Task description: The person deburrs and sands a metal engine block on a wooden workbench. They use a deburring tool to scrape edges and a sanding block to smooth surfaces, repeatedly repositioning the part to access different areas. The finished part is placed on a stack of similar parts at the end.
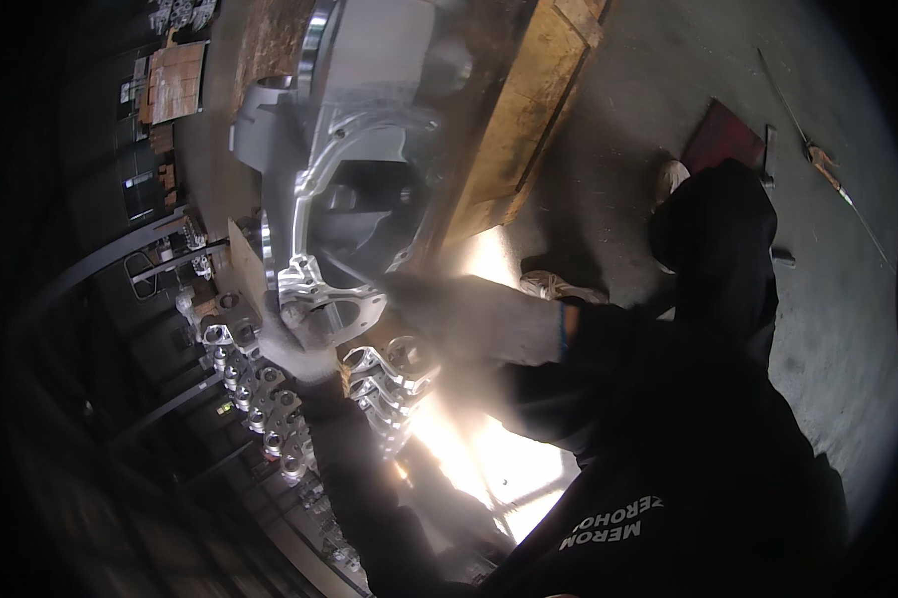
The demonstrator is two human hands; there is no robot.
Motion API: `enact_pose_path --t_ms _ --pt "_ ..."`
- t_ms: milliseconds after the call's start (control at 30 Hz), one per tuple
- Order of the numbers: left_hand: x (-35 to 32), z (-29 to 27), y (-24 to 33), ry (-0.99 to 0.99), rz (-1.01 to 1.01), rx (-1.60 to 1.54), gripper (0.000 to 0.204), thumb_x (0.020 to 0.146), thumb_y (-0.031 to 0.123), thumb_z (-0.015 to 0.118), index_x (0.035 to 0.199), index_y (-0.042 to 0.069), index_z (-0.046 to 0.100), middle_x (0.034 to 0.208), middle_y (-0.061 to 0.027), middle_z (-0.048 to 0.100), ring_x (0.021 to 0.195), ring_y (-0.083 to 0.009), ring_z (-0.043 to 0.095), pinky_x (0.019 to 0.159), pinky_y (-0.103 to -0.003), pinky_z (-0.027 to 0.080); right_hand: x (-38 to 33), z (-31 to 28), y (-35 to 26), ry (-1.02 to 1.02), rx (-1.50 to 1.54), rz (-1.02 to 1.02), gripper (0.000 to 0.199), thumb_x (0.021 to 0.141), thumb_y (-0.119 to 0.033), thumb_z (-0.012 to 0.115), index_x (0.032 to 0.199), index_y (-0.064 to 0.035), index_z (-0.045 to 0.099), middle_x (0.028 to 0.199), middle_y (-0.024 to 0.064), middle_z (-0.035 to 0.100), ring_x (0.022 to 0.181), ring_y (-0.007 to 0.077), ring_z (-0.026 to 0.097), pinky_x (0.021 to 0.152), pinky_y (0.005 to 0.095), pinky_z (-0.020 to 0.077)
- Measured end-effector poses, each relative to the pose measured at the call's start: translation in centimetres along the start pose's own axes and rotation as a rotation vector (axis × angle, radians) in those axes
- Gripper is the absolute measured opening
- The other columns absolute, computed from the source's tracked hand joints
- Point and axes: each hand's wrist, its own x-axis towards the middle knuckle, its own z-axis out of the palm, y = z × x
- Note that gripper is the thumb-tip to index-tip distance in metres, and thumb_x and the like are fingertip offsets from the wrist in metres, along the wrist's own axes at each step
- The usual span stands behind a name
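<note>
"Grip first: how do the two hands stand?"

"The left hand (304,354), grey-gloved, looks clamped on the lower end of a machined metal housing (305,182), thumb against its lugs (319,284). The right hand (484,317), also gloved, is blurred near the lower right edge; I cannot tell whether its fingers are closed on anything."

"Where is the housing?"

"Upper middle of the view, its large opening facing the camera. What bears its weight is hidden."

"How far along?"

"Partway, I'd judge: the piece is in hand, apart from the others. Its rims look machined already; whether anything remains to be done on them doesn't show."

"And around it?"

"Stacked castings (379,389) just below the hands, rows of similar castings (270,399) to the left, and a yellowish wooden frame (519,130) to the right. Farther off, a dark red plate (723,140) and a thin rod (823,162) lie on the grey floor (818,329)."

"Anything in the way?"

"The stack crowds the left sleeve (354,468), the frame bounds the right, and a glaring patch (509,458) washes out detail below."
</note>
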Motion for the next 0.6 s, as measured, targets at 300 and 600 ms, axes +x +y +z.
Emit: enact_pose_path --t_ms 300,600 --pt "0.3 0.8 1.0 0.155 0.191 0.210 0.071 0.108 0.060 0.049 0.117 -0.007 0.070 0.071 -0.0133 0.069 0.062 -0.0238 0.066 0.056 -0.040 0.050 -0.6 2.6 -0.9 0.185 -0.461 0.116 0.060 0.110 -0.023 0.055 0.167 -0.0222 0.038 0.072 -0.0030 0.057 0.056 0.0096 0.052 0.049 0.0270 0.0433" --pt "0.4 -0.2 3.3 0.071 0.132 0.009 0.067 0.109 0.059 0.049 0.132 0.000 0.071 0.074 -0.0158 0.071 0.067 -0.0293 0.073 0.059 -0.041 0.054 -3.9 5.2 -4.8 0.271 -0.667 -0.089 0.051 0.106 -0.025 0.067 0.152 -0.0067 0.057 0.064 -0.0031 0.057 0.049 0.0068 0.050 0.045 0.0262 0.0435"
